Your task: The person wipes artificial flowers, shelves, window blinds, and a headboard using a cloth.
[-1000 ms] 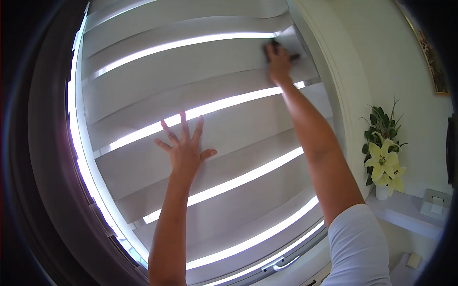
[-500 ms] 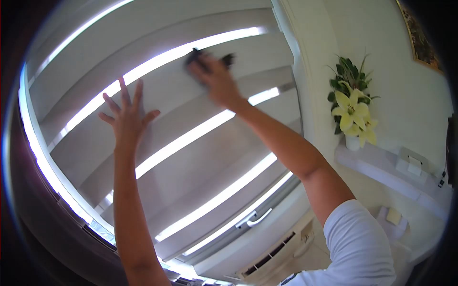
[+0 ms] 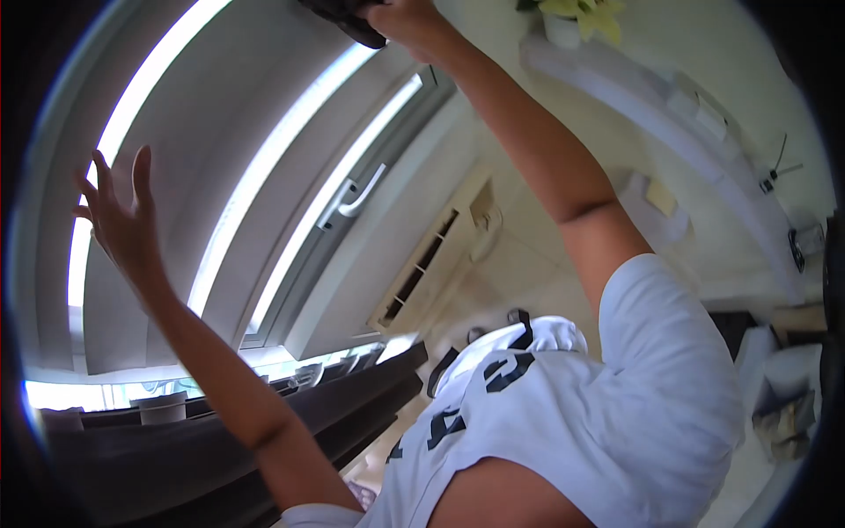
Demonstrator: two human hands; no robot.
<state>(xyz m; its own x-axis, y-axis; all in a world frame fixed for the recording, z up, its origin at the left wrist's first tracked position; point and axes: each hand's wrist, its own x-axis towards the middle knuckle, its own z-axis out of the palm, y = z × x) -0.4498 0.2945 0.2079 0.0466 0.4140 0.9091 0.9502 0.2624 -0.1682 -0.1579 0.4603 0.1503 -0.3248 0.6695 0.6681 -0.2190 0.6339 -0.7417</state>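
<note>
Fingers (image 3: 103, 180) of the left hand (image 3: 128, 231) are spread and loosely bent, nothing between them, the thumb standing apart from the rest! Over at the top edge of the view, the right hand (image 3: 407, 22) has its fingers bent round a black object (image 3: 348, 16), which is cut off by the edge, so its full shape can't be told, nor can every fingertip. That black object sits in front of the striped blind (image 3: 207, 132), close to the upper end of a bright gap; whether it touches the fabric, I can't tell. The left hand is up before the blind too, contact again unclear, and 3 bright strips glow between the grey bands! Moving out, there's the white window handle (image 3: 363, 195) on its grey frame (image 3: 308, 251), and beyond it a slotted vent (image 3: 422, 267). Up on the right, a pale shelf (image 3: 656, 104) carries a white vase (image 3: 562, 32) with yellow flowers (image 3: 600, 19). Down below, dark curtain folds (image 3: 264, 431) run under the left forearm, and 1 white shirt (image 3: 607, 414) with black lettering fills the lower middle.
</note>
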